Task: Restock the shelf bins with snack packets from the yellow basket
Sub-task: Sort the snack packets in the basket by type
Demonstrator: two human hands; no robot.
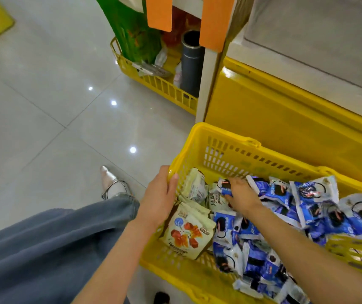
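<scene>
The yellow basket (226, 141) stands on the floor at lower right, full of snack packets. Several blue and white packets (313, 207) fill its right side. Cream packets with red cubes printed on them (188, 233) lie at its left. My left hand (158, 198) grips the basket's left rim, thumb inside. My right hand (241, 194) reaches down among the packets, its fingers curled on a blue and white packet (221, 185) near the far wall.
A yellow and cream shelf unit (285, 106) rises right behind the basket. A second yellow basket (153, 82) with a green bag and a grey tube stands at the back. My jeans leg and pointed shoe (109, 181) are at left on the tiled floor.
</scene>
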